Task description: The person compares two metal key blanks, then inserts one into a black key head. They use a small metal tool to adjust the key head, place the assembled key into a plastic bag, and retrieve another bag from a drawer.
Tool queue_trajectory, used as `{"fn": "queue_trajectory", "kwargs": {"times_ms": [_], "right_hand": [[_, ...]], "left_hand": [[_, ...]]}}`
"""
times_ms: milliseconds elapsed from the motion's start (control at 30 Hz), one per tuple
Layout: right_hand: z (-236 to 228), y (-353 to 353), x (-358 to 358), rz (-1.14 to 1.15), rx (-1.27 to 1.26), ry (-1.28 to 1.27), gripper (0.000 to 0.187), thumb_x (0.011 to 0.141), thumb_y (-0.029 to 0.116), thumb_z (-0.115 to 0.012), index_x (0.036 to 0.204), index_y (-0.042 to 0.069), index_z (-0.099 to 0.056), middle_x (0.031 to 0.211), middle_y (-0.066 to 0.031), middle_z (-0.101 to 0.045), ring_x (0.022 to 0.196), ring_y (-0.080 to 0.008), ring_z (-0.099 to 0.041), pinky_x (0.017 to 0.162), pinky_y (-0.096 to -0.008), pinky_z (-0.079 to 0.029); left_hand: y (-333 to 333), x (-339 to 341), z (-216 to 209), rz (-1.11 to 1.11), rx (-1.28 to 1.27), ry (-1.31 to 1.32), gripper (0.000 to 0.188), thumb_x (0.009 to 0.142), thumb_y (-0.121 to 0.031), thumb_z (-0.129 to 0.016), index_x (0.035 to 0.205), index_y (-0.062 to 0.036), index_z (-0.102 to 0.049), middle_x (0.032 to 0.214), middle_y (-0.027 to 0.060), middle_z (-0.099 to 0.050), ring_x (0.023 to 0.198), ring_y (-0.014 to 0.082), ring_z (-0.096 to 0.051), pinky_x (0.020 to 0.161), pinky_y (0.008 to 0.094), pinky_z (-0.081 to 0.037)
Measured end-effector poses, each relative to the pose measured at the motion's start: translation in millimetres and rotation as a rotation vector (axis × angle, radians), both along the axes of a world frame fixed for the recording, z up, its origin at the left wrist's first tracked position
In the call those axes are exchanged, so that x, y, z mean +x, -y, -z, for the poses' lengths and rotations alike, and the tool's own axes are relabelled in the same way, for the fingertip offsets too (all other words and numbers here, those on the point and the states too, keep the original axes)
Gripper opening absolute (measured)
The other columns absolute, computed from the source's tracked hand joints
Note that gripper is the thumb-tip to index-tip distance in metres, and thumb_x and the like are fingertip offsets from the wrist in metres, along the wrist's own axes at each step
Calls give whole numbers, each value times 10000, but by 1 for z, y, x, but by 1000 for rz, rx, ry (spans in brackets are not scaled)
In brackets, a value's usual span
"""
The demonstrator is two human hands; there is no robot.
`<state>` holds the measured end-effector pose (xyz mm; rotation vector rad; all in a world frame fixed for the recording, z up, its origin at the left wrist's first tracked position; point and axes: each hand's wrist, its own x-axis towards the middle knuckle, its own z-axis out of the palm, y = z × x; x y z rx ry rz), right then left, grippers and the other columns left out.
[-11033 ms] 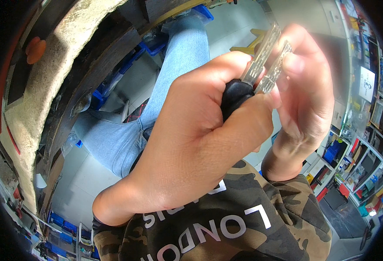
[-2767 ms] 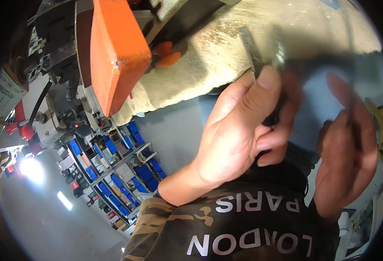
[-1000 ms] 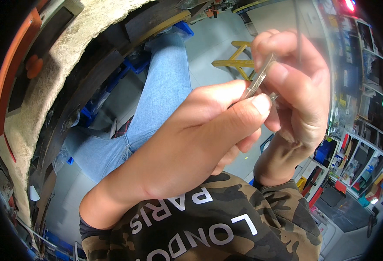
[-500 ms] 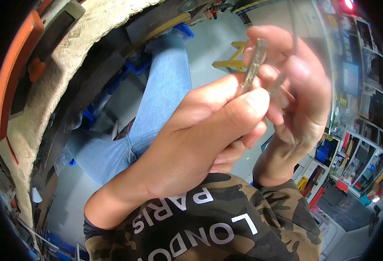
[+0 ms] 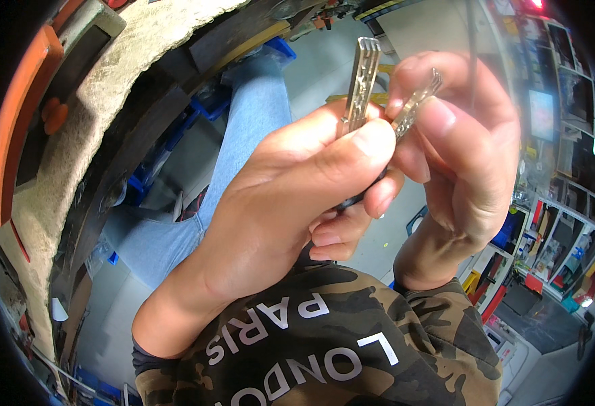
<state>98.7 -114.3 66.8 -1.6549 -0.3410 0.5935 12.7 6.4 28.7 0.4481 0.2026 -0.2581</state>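
Workshop rm, grey floor (image 5: 324, 74) below, worn pale bench top (image 5: 108, 88) curving down the L side. Nearest: L hand (image 5: 284, 186), closed round a squared-tip grooved blade (image 5: 362, 81), prob. a key. Blade stands near upright btwn thumb & index, tip well past the fingers. Dark bit (image 5: 358, 199) shows under the thumb; can't tell if it's part of the same piece.

R hand (image 5: 473, 145) just beside: thumb & index pinched on a slimmer cut blade (image 5: 417, 103), leaning up to the R, its low end right by the L thumb tip. Can't tell if that end touches the thumb or is clear. Other R fingers curled in.

To handle both well, I'd say: pinch on the flats, thumbs off the cuts so these show; match tilt & facing; brace R fingertips vs L hand for steadiness; small moves only, as the ends sit close & could knock. Metal looks shiny, so a slight turn may be needed to lose glare.

Further out: camo shirt (image 5: 372, 304) w/ pale lettering, then blue jeans (image 5: 253, 115). Orange part (image 5: 21, 128) far L by the bench, blue bin (image 5: 278, 49) past the knee, loaded shelves (image 5: 554, 250) far R.
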Motion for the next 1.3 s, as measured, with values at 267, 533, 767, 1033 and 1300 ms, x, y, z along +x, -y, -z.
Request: {"fn": "queue_trajectory", "kwargs": {"times_ms": [267, 533, 767, 1033, 1300], "right_hand": [[-7, -12, -7, 4, -9, 22, 221, 766, 115, -543, 913, -49, -522, 786, -121, -538, 489, -95, -444, 449, -185, -366], [8, -8, 0, -75, 134, 113, 209, 751, 134, -549, 869, -39, -538, 803, -120, -538, 684, -143, -522, 614, -219, -425], [1, -1, 7, -89, 32, 31, 185, 748, 129, -533, 842, -30, -532, 804, -118, -524, 701, -150, -518, 652, -224, -427], [2, -4, 6, -74, -19, 18, 181, 752, 137, -506, 836, -23, -522, 816, -115, -513, 719, -141, -504, 642, -212, -415], [-3, -11, 2, 12, -79, -71, 226, 750, 166, -523, 864, -29, -528, 805, -94, -526, 693, -120, -505, 623, -189, -409]], "left_hand": [[-2, -1, -2, -3, 102, -27, 277, 920, -251, -348, 1001, 7, -411, 672, 78, -446, 412, 53, -280, 351, 171, -221], [-4, -1, -9, 7, 186, -55, 270, 914, -250, -348, 887, -3, -454, 645, 45, -434, 381, 26, -229, 327, 161, -175], [-7, -2, -15, 41, 173, -88, 291, 919, -251, -330, 872, 2, -465, 639, 30, -421, 376, 15, -197, 324, 154, -154], [-6, -3, -14, 43, 181, -101, 296, 922, -259, -324, 884, -3, -467, 641, 26, -421, 380, 16, -202, 331, 154, -152], [-7, -3, -4, 56, -75, -48, 334, 928, -288, -304, 935, 14, -447, 654, 37, -444, 379, 25, -238, 320, 156, -188]]}}
